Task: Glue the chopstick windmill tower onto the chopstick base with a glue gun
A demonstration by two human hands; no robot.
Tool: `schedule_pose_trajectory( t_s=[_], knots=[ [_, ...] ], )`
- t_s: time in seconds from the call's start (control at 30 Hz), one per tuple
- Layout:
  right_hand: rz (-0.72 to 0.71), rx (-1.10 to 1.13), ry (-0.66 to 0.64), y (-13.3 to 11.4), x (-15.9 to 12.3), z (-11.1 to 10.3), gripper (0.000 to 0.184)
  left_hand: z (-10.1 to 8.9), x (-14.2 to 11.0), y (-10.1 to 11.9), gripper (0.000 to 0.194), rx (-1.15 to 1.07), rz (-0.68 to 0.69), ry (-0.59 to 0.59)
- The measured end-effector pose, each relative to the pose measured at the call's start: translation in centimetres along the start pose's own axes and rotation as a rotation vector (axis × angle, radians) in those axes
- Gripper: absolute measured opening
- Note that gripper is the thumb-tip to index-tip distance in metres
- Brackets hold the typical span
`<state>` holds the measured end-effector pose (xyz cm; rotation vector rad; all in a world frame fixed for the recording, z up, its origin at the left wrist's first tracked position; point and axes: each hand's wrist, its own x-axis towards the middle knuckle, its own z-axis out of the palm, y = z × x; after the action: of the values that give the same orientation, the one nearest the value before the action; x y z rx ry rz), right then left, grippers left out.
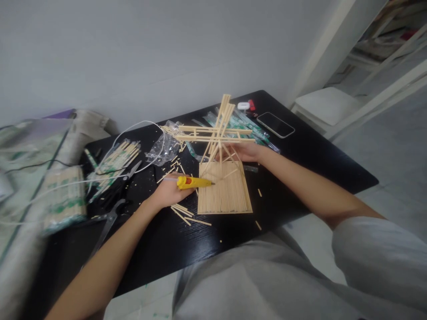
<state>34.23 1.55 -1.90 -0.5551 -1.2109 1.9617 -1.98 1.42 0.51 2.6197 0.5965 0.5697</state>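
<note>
My left hand is wrapped round a yellow hot glue gun, its nozzle pointing right over the model's base. In the middle of the table stands a model built of thin wooden sticks: a flat square base with slanted legs, long crossbars and bundled sticks rising above it. My right hand reaches in from the right behind the legs and grips the model under the crossbars. Sticks partly hide its fingers. Several loose cut sticks lie beside my left hand.
On the black table, scissors, pliers and packs of wrapped chopsticks lie at left. A white cable loops behind my left hand. Plastic wrappers, a phone and a white case lie at the back right.
</note>
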Motion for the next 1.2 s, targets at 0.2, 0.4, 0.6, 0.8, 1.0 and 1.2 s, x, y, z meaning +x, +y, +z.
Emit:
schedule_pose_trajectory(
  t_s=[0.2,0.4,0.6,0.8,1.0,1.2],
  knots=[
    [0.007,0.009,0.002,0.03,-0.03,-0.12,0.051,0.03,0.00,0.00,0.016,-0.008,-0.018,-0.012],
    [0.002,0.013,-0.005,-0.13,-0.09,0.01,0.061,-0.11,0.13,0.22,0.015,-0.023,-0.015,-0.037],
    [0.013,0.000,0.006,-0.07,-0.11,-0.03,0.059,-0.08,0.14,0.19,0.016,-0.026,0.001,-0.012],
    [0.017,-0.018,0.010,-0.05,-0.14,-0.10,0.052,-0.10,0.04,0.09,0.017,-0.016,-0.002,-0.017],
    [0.008,-0.029,0.013,0.03,-0.06,-0.18,0.058,0.01,0.04,-0.11,0.015,-0.015,0.009,-0.014],
    [0.008,-0.031,0.021,-0.23,-0.15,0.17,0.057,0.05,0.00,-0.04,0.019,-0.025,0.001,-0.005]
  ],
)
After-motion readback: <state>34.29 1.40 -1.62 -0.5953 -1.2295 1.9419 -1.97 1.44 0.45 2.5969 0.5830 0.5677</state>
